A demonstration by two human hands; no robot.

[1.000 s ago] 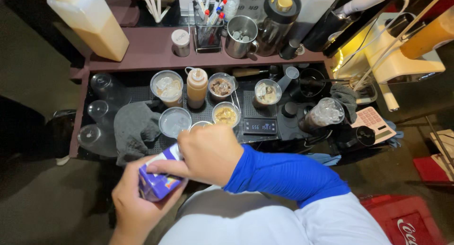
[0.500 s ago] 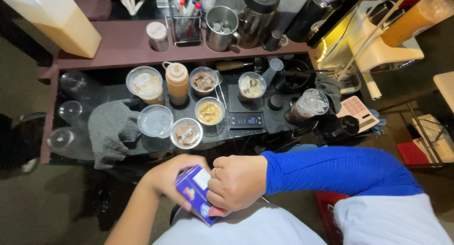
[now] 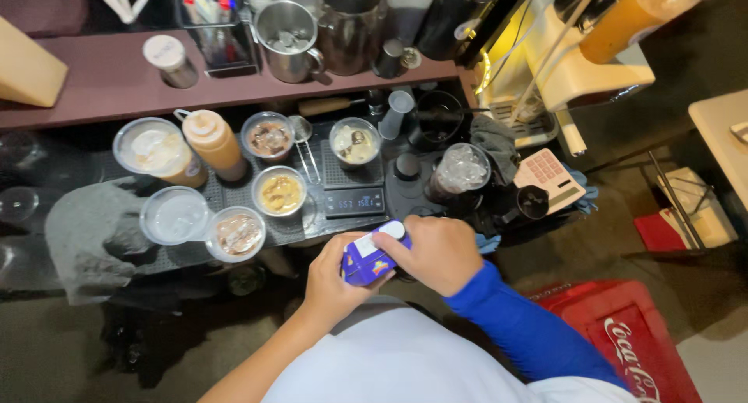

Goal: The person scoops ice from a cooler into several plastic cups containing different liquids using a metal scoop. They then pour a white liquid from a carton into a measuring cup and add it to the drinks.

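My left hand [image 3: 331, 274] holds a small purple and white carton [image 3: 368, 259] close to my body, below the counter edge. My right hand [image 3: 436, 251], in a blue sleeve, grips the carton's top, fingers around its white cap [image 3: 392, 230]. Just beyond the hands a digital scale [image 3: 354, 203] lies on the black bar mat. A tall plastic cup of ice [image 3: 460, 173] stands to the right of the scale.
Several cups and bowls with drinks and toppings [image 3: 280, 193] sit on the mat, with an orange squeeze bottle [image 3: 212, 142] and a grey cloth [image 3: 89, 235] at left. A steel jug [image 3: 284, 37] stands on the shelf. A red crate [image 3: 623, 341] is on the floor at right.
The carton and both hands have shifted right and up toward the counter edge; my right hand now sits over the cap. The view has swung right as well.
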